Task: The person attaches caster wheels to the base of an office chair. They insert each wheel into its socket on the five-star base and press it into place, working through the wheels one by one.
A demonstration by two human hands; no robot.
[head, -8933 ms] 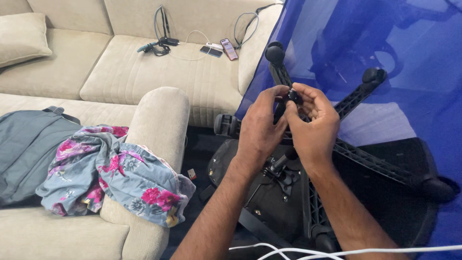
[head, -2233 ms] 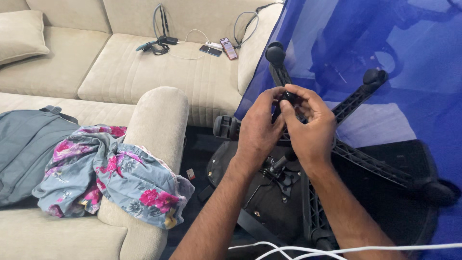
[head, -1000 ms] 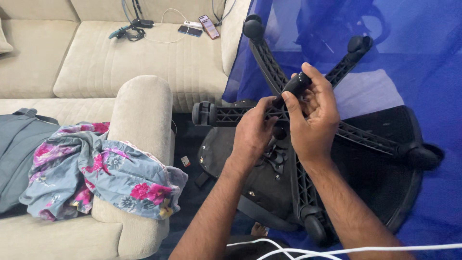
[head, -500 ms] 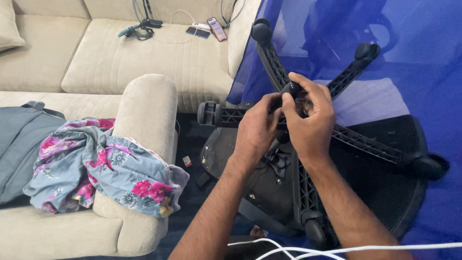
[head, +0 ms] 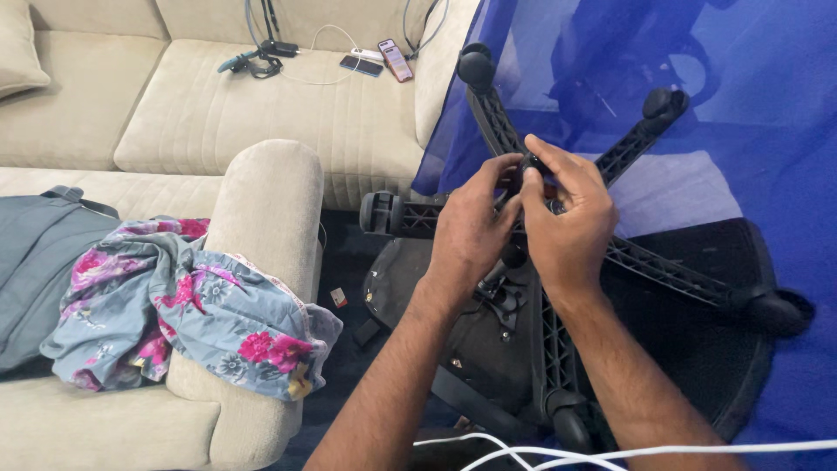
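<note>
Hands together at hub of upturned chair base (head: 558, 349); my left hand (head: 471, 231) and right hand (head: 567, 222) both pinch small black part (head: 528, 166); floral cloth (head: 187, 305) far left.

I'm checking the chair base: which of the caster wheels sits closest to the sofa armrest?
The caster at the end of the leg pointing left, beside the armrest. The other casters sit toward the blue sheet or near the bottom edge.

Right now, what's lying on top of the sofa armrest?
A floral cloth in grey-blue with pink flowers is draped over the front of the beige armrest, spilling onto the seat. Whatever lies under the cloth is covered.
</note>
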